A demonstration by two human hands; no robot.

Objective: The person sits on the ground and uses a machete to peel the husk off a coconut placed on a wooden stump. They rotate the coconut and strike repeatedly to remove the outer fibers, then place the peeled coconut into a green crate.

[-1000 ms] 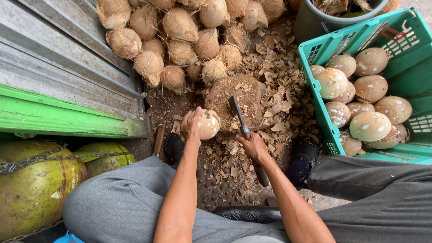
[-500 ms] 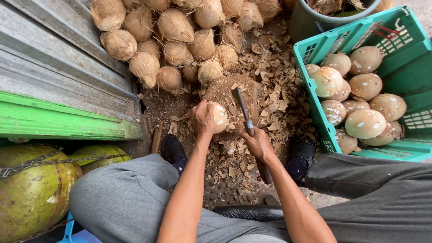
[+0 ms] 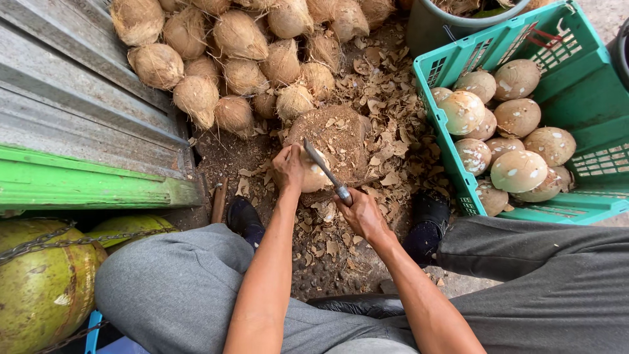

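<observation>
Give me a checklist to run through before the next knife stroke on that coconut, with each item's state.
1. Left hand grips the coconut: ok, it wraps the left side.
2. Coconut rests on the chopping block: ok, it sits at the near edge.
3. Right hand grips the knife by the handle: ok.
4. Left fingers clear of the blade's path: not ok, the blade lies across the coconut right beside them.
5. Feet out of the way: ok, both shoes sit nearer the person than the block.
6. Room in the green crate for another: ok, its right part is bare.
</observation>
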